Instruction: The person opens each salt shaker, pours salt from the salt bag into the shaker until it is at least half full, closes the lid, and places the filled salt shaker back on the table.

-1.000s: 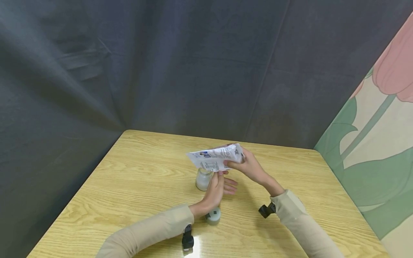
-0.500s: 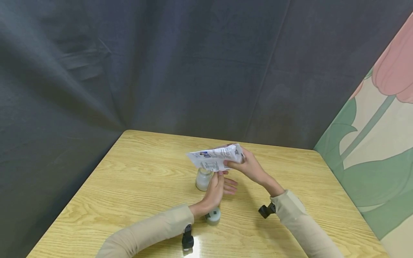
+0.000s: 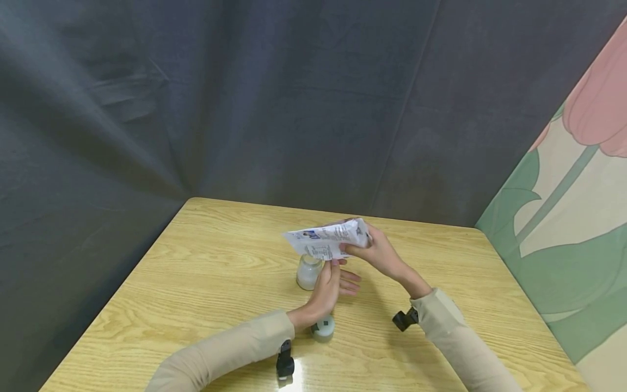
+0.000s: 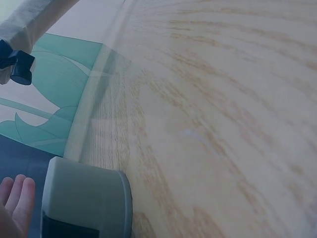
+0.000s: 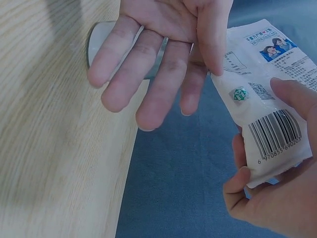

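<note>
My right hand (image 3: 379, 253) grips a white printed packet (image 3: 325, 239) and holds it tilted above a small glass jar (image 3: 307, 276) with whitish contents. The packet's left end lies over the jar's mouth and hides part of it. My left hand (image 3: 323, 291) is beside the jar, its fingers extended. In the right wrist view, the left hand (image 5: 163, 54) shows straight, spread fingers, the thumb tip at the packet's edge. There the right hand (image 5: 277, 198) holds the packet (image 5: 275, 134) by its barcode end. Whether anything leaves the packet cannot be seen.
A round pale grey-green lid-like piece (image 3: 323, 328) sits on the wooden table (image 3: 220, 272) beneath the left wrist; it looms large in the left wrist view (image 4: 84, 198). A dark curtain (image 3: 313, 109) hangs behind the table, and a floral-patterned cloth (image 3: 568, 218) is at the right.
</note>
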Demonstrator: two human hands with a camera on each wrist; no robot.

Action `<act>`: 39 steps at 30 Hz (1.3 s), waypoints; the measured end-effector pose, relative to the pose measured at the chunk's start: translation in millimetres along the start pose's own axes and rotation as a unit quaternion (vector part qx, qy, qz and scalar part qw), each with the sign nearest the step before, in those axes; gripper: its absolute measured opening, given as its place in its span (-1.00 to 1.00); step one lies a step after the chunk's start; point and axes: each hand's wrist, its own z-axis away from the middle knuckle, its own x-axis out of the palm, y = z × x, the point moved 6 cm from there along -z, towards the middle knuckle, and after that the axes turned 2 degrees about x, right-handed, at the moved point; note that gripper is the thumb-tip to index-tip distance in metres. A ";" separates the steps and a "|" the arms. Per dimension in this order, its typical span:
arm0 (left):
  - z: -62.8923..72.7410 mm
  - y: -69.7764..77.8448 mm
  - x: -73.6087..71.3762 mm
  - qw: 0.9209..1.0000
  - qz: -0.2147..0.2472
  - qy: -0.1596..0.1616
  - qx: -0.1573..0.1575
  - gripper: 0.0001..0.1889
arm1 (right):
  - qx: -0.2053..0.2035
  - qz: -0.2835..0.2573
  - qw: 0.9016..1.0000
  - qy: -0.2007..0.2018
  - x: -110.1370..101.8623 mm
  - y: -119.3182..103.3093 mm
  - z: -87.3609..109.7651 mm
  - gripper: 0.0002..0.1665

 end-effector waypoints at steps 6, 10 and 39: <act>-0.5 -0.2 -0.3 1.000 -0.002 -0.002 -0.002 -0.60 | -0.004 0.000 1.000 0.004 -0.2 0.8 0.4 -0.43; -0.9 -1.8 -0.6 1.000 -0.005 -0.003 -0.004 -0.60 | -0.005 -0.003 1.000 0.004 0.2 1.0 0.1 -0.44; -14.3 -34.1 -10.0 1.000 -0.018 0.014 -0.004 -0.52 | 0.002 0.001 1.000 0.014 5.1 -17.0 0.8 -0.44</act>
